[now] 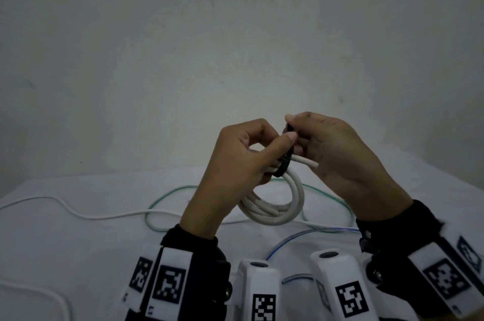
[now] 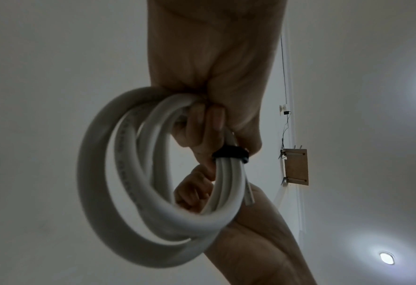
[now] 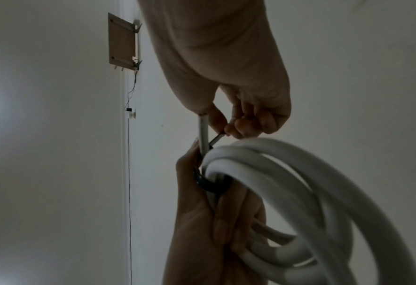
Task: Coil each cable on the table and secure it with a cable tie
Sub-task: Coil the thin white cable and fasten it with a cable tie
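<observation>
My left hand (image 1: 235, 161) is clamped around the white coiled cable (image 1: 275, 205), fingers curled through the loops and thumb laid along the bundle, holding it up above the worktop (image 1: 78, 255). The coil hangs below my fist, its cut end sticking out to the right. A black cable tie (image 1: 282, 166) is wrapped around the gathered loops just beside my left thumb. My right hand (image 1: 340, 155) has its grip together on the free tail of the tie, pinching it between thumb and forefinger above the bundle. On the white worktop under my hands lie loose cables: a thin white cable (image 1: 65, 209) on the left, a green cable (image 1: 167, 196) looping behind the coil, and a blue cable (image 1: 301, 235) nearer to me.
</observation>
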